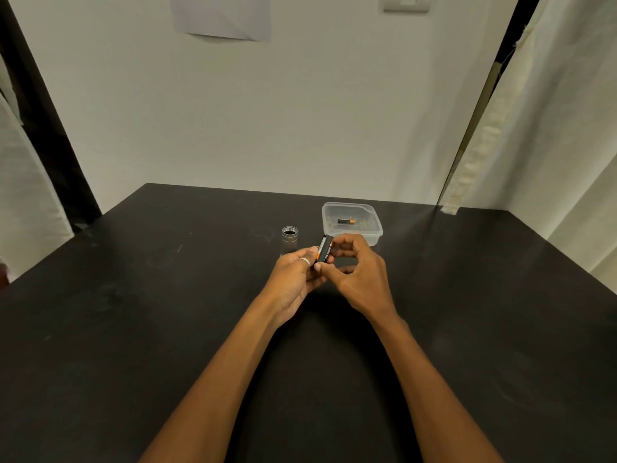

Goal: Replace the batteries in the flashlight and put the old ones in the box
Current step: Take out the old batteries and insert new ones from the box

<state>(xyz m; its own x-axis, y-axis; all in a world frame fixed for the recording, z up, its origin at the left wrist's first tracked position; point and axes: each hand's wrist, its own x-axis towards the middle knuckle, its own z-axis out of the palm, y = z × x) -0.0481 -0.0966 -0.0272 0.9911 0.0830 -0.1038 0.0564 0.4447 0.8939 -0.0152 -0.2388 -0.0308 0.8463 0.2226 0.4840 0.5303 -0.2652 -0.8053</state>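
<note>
Both hands meet above the middle of the black table (167, 295). My left hand (293, 275), with a ring on one finger, and my right hand (357, 272) together hold a black battery holder (324, 250) with black-and-orange batteries in it. The right thumb and forefinger pinch its upper end. A silver flashlight body (289, 238) stands upright and open-topped just left of the hands. Behind the right hand sits a clear plastic box (374, 228) with one black-and-copper battery (346, 221) lying inside.
A white wall rises behind the table's far edge, with a paper sheet (220, 15) taped high up. Pale curtains (551, 128) hang at the right and left sides.
</note>
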